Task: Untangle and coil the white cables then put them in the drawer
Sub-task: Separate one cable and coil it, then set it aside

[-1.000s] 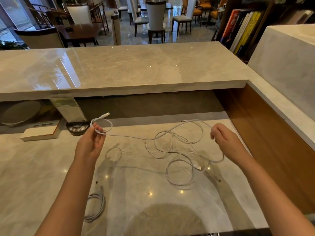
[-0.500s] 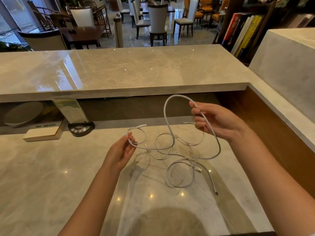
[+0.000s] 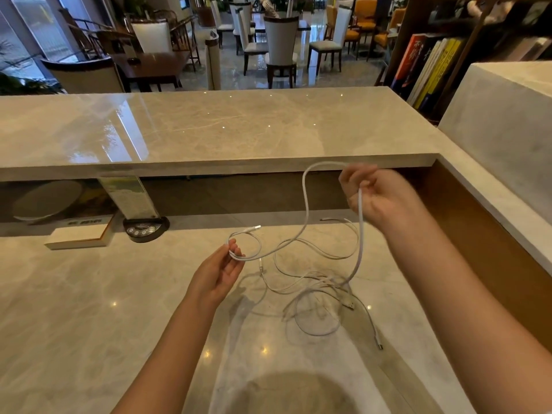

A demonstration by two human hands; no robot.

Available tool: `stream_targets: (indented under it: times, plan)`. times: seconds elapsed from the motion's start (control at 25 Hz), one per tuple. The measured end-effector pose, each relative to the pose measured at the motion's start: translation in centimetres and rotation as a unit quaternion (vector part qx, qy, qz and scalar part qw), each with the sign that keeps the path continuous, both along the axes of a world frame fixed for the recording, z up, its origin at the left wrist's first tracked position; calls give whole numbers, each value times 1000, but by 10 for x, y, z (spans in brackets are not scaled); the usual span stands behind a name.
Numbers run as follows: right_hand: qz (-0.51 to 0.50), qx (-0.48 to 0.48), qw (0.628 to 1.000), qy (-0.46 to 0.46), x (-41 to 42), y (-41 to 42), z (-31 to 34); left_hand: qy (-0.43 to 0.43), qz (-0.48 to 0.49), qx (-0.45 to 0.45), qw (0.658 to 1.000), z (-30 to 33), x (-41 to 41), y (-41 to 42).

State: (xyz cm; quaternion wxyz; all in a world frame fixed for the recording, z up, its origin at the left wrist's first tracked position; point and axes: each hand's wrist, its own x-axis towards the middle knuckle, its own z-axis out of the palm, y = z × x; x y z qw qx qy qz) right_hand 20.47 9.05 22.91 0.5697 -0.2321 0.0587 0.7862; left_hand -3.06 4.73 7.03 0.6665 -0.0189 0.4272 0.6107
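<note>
White cables [image 3: 310, 282] sprawl tangled on the desk [image 3: 89, 309]; left grip [image 3: 219, 273] pinches a small loop, right grip [image 3: 375, 194], raised, curls round a strand.

A pale marble table [image 3: 89, 309] is being lit from above, small ceiling lights being mirrored in its polish. A raised marble ledge [image 3: 209, 130] is being carried along its far side, daylight being reflected at its left. Beyond, a glossy floor [image 3: 239, 76] is being occupied by white-backed dining chairs [image 3: 280, 40] and a dark wooden dining table [image 3: 149, 64]. Books [image 3: 427, 70] are being held upright on a shelf at right.
</note>
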Motion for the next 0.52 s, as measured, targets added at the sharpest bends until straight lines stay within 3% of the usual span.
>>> stream_targets:
  times: [0.2, 0.28, 0.32, 0.4, 0.48, 0.52]
  plan:
    - [37, -125, 979, -155, -26, -5, -101, 6, 11, -5, 1000, 1, 2, -2]
    - [6, -152, 979, -139, -30, -4, -119, 84, -32, 40, 995, 7, 9, -9]
    - [-23, -151, 982, -110, -32, -2, -120, 149, -80, 84, 982, 12, 16, -15]
    - [-73, -139, 985, -66, -37, 0, -114, 282, -208, 164, 922, 21, 35, -30]
    - [-92, -134, 984, -72, -42, 0, -107, 339, -303, 208, 866, 22, 51, -40]
    - [-94, -133, 983, -88, -44, -2, -105, 339, -329, 220, 853, 21, 56, -42]
